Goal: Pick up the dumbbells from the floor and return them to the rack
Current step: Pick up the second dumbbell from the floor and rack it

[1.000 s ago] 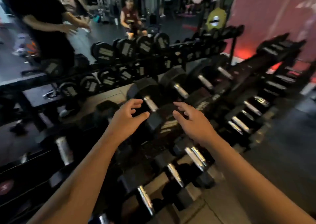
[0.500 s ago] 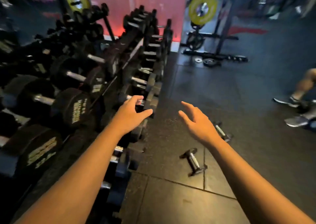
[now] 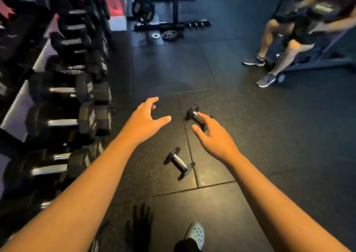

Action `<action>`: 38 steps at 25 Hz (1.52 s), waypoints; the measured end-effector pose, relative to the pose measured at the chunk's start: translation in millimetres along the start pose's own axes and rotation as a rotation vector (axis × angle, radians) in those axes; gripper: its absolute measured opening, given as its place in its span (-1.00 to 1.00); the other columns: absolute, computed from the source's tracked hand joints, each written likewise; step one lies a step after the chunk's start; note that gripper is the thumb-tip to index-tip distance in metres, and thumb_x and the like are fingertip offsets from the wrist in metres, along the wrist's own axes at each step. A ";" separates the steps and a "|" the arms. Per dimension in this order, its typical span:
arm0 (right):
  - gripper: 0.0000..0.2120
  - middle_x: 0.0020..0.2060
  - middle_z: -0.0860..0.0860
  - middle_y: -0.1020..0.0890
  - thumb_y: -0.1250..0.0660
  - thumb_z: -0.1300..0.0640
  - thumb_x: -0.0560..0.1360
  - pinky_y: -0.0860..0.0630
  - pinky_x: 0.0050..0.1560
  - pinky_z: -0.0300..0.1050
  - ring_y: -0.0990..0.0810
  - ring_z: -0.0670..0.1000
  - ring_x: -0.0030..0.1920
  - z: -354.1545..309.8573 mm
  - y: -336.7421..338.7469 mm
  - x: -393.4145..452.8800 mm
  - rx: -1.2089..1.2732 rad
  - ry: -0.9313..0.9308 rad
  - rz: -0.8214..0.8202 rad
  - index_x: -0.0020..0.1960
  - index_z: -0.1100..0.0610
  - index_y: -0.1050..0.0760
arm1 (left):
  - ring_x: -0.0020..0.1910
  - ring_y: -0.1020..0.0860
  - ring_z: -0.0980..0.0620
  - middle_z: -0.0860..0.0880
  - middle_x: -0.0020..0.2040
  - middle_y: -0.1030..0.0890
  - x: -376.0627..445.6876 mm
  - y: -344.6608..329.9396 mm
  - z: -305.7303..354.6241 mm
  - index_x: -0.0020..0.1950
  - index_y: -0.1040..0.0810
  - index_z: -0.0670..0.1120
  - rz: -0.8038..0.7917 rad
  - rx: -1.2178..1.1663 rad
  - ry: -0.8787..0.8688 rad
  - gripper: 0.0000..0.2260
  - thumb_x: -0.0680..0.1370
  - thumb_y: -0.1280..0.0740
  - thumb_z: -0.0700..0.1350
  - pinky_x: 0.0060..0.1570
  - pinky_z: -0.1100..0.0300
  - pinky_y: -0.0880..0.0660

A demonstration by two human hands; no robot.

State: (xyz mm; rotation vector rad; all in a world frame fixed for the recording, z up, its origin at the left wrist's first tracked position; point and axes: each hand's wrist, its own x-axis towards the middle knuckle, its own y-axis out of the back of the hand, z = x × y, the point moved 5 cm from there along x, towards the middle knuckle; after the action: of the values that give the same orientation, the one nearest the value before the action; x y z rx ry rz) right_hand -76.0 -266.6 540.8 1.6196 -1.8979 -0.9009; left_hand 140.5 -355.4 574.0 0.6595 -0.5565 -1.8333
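Observation:
Two small black dumbbells with chrome handles lie on the dark rubber floor. The nearer dumbbell (image 3: 179, 163) rests between my forearms. The farther dumbbell (image 3: 195, 116) is partly covered by the fingertips of my right hand (image 3: 212, 136), which hovers over it with fingers spread and holds nothing. My left hand (image 3: 145, 120) is open too, held in the air left of the farther dumbbell. The dumbbell rack (image 3: 13, 107) runs along the left edge, filled with several larger black dumbbells.
A person sits on a bench (image 3: 319, 59) at the upper right, feet on the floor. Weight plates (image 3: 169, 34) and a stand base lie at the far end. My shoe (image 3: 196, 234) shows at the bottom. Open floor lies between rack and bench.
My view has swung away from the rack and down to the floor. Both hands moved off the racked dumbbells and now hang over the two small dumbbells on the floor.

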 end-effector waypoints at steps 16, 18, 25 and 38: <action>-0.47 0.39 0.11 -0.45 -0.22 -0.13 0.60 -0.43 0.27 0.04 -0.48 0.16 0.33 213.1 -183.8 106.7 0.089 -0.607 -0.142 0.53 -0.02 -0.29 | 0.33 -0.44 -0.20 -0.06 0.44 -0.35 250.9 -198.0 -164.7 0.57 -0.13 0.22 -0.512 0.553 0.051 -0.25 0.48 -0.44 0.14 0.22 -0.22 -0.45; -0.48 0.37 0.11 -0.46 -0.24 -0.11 0.60 -0.42 0.25 0.01 -0.49 0.16 0.32 247.8 -227.5 121.4 0.126 -0.671 -0.145 0.52 0.00 -0.31 | 0.33 -0.43 -0.20 -0.06 0.43 -0.36 275.0 -234.7 -205.0 0.57 -0.15 0.20 -0.545 0.557 0.051 -0.25 0.47 -0.45 0.14 0.21 -0.23 -0.44; -0.51 0.36 0.15 -0.42 -0.31 -0.04 0.58 -0.38 0.24 0.02 -0.47 0.21 0.31 391.8 -391.3 142.7 0.238 -0.872 -0.121 0.46 0.06 -0.36 | 0.38 -0.42 -0.21 -0.04 0.48 -0.35 346.7 -379.9 -355.7 0.58 -0.14 0.16 -0.558 0.583 0.162 -0.20 0.44 -0.48 0.16 0.24 -0.11 -0.41; -0.34 0.13 0.27 -0.60 -0.30 0.15 0.55 -0.49 0.17 0.08 -0.58 0.30 0.16 490.7 -530.7 144.4 0.306 -1.137 0.006 0.58 0.07 -0.13 | 0.23 -0.50 -0.16 -0.14 0.28 -0.55 362.3 -526.8 -492.0 0.48 -0.37 0.11 -0.461 0.492 0.273 -0.39 0.47 -0.48 -0.12 -0.05 0.12 -0.38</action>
State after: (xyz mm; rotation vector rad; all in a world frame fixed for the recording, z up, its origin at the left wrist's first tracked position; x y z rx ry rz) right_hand -106.8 -367.5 -188.7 1.3201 -2.8615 -1.8584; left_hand 6.2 -554.1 -196.3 1.4448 -0.7200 -1.9885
